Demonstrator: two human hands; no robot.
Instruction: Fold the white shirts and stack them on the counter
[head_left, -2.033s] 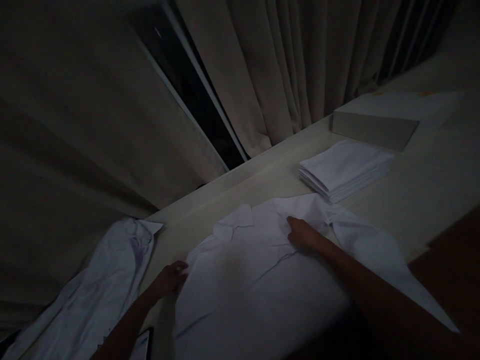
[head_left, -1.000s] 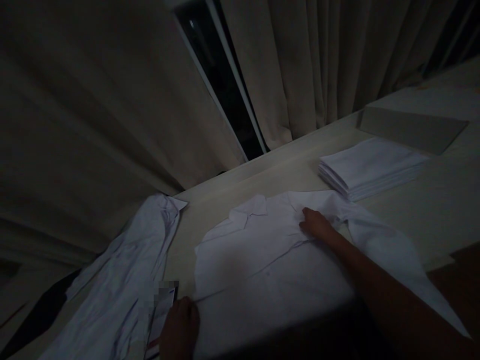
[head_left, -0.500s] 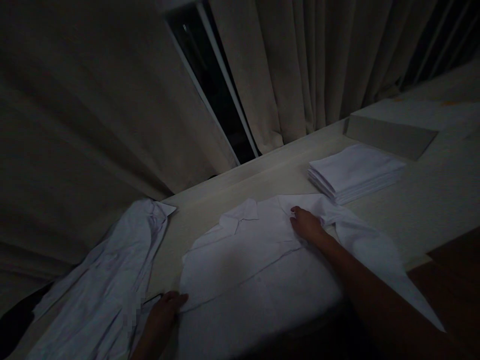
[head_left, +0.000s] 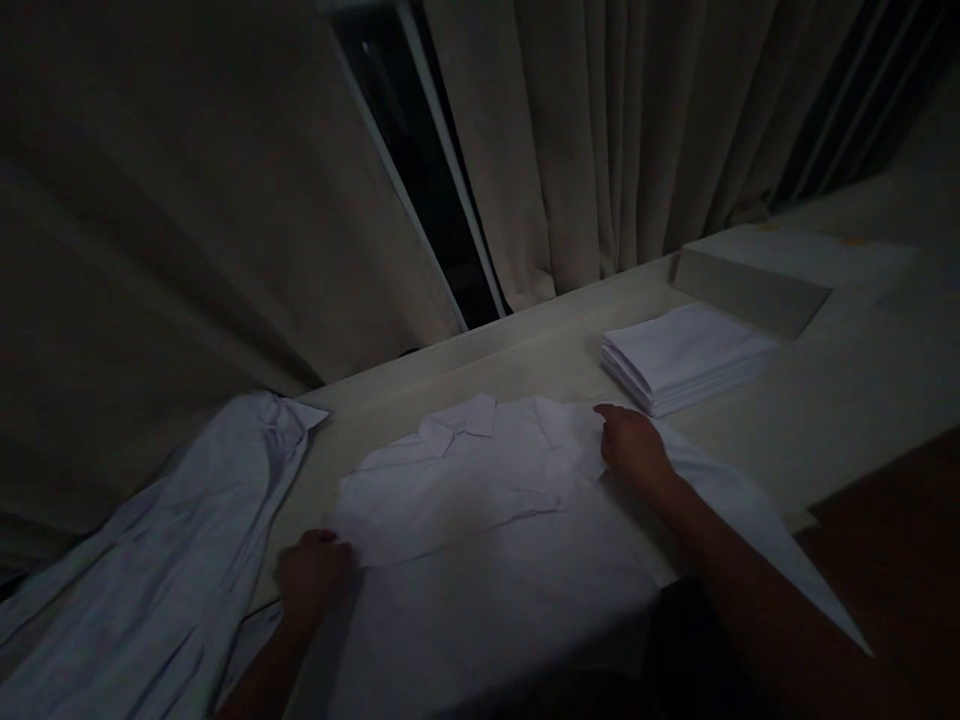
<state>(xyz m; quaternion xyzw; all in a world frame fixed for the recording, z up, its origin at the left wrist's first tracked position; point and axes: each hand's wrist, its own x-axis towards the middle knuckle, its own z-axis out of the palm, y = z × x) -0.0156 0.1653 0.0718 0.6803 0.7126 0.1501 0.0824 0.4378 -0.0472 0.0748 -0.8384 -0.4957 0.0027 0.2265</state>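
A white collared shirt (head_left: pixel 457 520) lies spread on the pale table before me, its collar pointing away and its lower part folded up across the front. My left hand (head_left: pixel 315 572) is closed at the shirt's left edge, fingers curled on the fabric. At the upper right, my right hand (head_left: pixel 636 452) pinches the cloth where the sleeve meets the shoulder. The white sleeve (head_left: pixel 750 510) trails from there to the right, past the table's front edge. Dim light hides fine detail at my fingertips.
To the left lies a rumpled white garment (head_left: pixel 180 540). A neat stack of folded white cloth (head_left: pixel 682 355) sits beyond my right hand. Behind it stands a box-like pale object (head_left: pixel 750 290). Beige curtains (head_left: pixel 585 140) hang along the table's (head_left: pixel 525 350) far edge.
My right hand has slid outward from the shirt's chest to the sleeve's top. My left hand has moved up and slightly left along the shirt's edge. The folded lower part has shifted upward.
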